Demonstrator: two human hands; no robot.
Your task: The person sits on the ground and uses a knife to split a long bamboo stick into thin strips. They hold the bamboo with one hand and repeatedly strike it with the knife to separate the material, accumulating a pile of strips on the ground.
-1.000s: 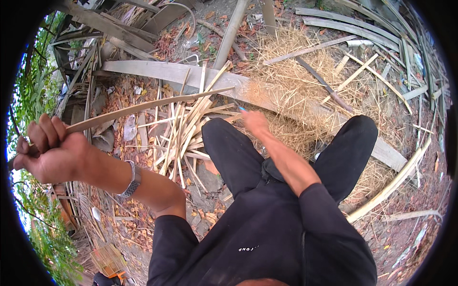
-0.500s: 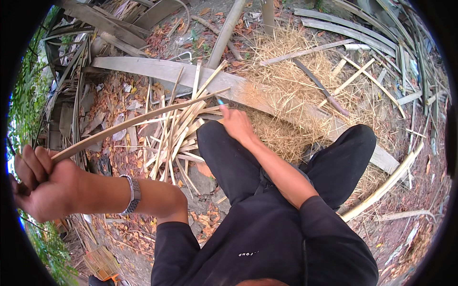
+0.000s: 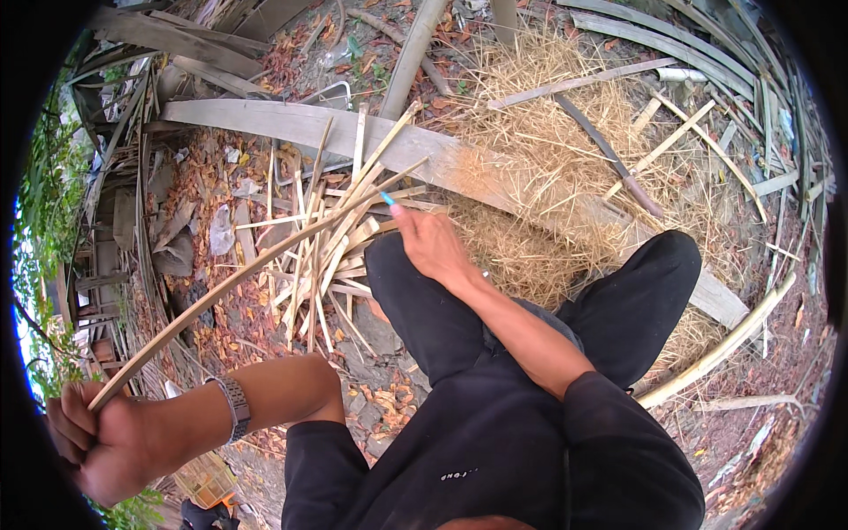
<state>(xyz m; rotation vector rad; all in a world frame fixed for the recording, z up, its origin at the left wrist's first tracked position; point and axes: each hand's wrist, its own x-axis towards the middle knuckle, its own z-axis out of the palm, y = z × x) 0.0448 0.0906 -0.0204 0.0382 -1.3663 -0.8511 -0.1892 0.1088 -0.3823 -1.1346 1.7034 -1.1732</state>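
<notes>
My left hand (image 3: 106, 446), with a metal watch (image 3: 234, 408) at its wrist, is closed around the lower end of a long, slightly curved bamboo strip (image 3: 225, 281). The strip slants up to the right, its far end over a pile of pale split strips (image 3: 320, 256). My right hand (image 3: 433, 243) lies above my bent knee, closed on a small tool with a light-blue part (image 3: 388, 199). The blue part is close to the strip's far end; whether they touch I cannot tell. Most of the tool is hidden in the fingers.
A long weathered board (image 3: 265, 119) crosses the ground ahead, with straw-like shavings (image 3: 530, 212) over it. On the right lies a long blade with a wooden handle (image 3: 640, 193), and a curved pale strip (image 3: 724, 344). Stacked bamboo slats (image 3: 676, 55) stand far right. A post (image 3: 413, 57) rises ahead.
My left hand has moved down and slightly right, drawing its end of the strip lower, so the strip slants more steeply. My right hand and the tool have shifted slightly left and down.
</notes>
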